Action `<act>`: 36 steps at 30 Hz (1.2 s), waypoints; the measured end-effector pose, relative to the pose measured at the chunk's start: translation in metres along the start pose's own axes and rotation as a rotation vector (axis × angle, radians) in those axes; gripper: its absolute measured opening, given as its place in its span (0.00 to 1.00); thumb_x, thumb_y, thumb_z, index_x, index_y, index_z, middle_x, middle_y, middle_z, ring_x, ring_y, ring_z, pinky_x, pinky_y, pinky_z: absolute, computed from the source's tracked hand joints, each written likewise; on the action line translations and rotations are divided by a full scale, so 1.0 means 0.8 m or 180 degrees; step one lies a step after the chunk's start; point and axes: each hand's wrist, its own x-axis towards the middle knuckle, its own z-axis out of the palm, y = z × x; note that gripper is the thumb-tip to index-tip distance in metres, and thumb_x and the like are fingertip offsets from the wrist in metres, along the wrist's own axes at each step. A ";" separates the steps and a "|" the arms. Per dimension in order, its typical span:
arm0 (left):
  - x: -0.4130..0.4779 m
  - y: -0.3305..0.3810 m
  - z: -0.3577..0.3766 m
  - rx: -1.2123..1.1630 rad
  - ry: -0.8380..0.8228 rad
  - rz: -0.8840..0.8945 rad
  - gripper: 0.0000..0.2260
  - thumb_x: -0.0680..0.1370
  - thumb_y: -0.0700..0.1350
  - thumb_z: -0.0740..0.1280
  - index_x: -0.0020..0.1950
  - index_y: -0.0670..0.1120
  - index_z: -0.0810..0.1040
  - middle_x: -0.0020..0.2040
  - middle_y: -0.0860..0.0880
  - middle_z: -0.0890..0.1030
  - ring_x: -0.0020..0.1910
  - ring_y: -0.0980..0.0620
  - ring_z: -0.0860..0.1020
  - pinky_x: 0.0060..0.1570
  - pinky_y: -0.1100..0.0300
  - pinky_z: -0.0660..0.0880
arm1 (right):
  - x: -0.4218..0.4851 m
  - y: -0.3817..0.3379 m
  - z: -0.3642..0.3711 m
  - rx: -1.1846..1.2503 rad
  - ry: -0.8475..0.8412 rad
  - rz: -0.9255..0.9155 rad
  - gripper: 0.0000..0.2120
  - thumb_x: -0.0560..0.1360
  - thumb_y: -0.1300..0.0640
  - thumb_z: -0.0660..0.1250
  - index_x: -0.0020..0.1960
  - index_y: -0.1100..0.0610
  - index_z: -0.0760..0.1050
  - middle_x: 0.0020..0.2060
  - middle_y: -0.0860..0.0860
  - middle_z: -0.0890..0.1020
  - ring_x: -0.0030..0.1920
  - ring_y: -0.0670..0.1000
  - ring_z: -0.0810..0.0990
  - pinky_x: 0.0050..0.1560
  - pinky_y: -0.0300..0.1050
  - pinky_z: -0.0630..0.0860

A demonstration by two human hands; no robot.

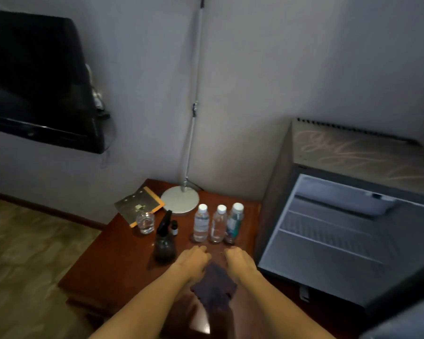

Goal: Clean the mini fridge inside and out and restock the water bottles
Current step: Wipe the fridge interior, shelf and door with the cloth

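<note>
Both hands lie palm down on the worktop. The left hand and right hand are close together, their fingers loosely bent and holding nothing that can be seen. A dark cloth lies crumpled between the wrists, so either hand can take it without reaching.

The three bottles stand upright in a tight row just beyond the fingertips, caps on. They are out on the worktop, not in the fridge, which suggests they were set aside so the inside can be wiped first. The fridge stands open just right of the worktop, and its wire shelves look bare. Pale smears cross its top, so the outside looks unwiped as well.

A dark spray stands just left of the left hand, close enough to grab. A small vial is behind it, a glass sits further left, and a folder lies at the back beside the lamp. A TV hangs on the wall, well apart.

Nothing lies between the hands and the cloth. The row of bottles is near the worktop's right edge, so a careless sweep toward the fridge could tip them. The glass and vial crowd the spray from behind.
</note>
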 end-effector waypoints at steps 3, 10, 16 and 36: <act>0.029 0.034 -0.010 -0.0001 0.0063 0.0368 0.14 0.76 0.40 0.61 0.62 0.42 0.72 0.61 0.42 0.71 0.60 0.40 0.71 0.56 0.46 0.73 | -0.023 0.039 -0.011 0.0123 0.0081 0.0393 0.14 0.76 0.66 0.59 0.61 0.61 0.73 0.60 0.59 0.76 0.60 0.60 0.76 0.52 0.50 0.73; 0.067 0.124 -0.026 0.0272 0.0001 0.1187 0.13 0.77 0.40 0.60 0.61 0.42 0.73 0.60 0.41 0.71 0.59 0.39 0.70 0.53 0.47 0.70 | -0.093 0.114 0.000 0.0330 -0.0031 0.1392 0.15 0.76 0.67 0.60 0.61 0.59 0.74 0.59 0.59 0.76 0.58 0.60 0.77 0.54 0.51 0.75; 0.084 0.181 -0.027 0.0388 -0.0110 0.1702 0.14 0.77 0.39 0.58 0.62 0.43 0.73 0.59 0.41 0.72 0.57 0.38 0.72 0.50 0.47 0.71 | -0.158 0.160 0.011 0.0449 0.0141 0.1848 0.16 0.77 0.65 0.60 0.64 0.59 0.71 0.62 0.58 0.73 0.60 0.60 0.74 0.56 0.51 0.73; 0.081 0.291 -0.035 0.0021 -0.0074 0.0947 0.14 0.78 0.38 0.57 0.63 0.42 0.73 0.61 0.42 0.73 0.58 0.39 0.72 0.54 0.46 0.73 | -0.181 0.273 -0.009 0.0009 0.0240 0.1181 0.13 0.76 0.68 0.60 0.60 0.61 0.73 0.59 0.59 0.74 0.55 0.61 0.76 0.45 0.50 0.70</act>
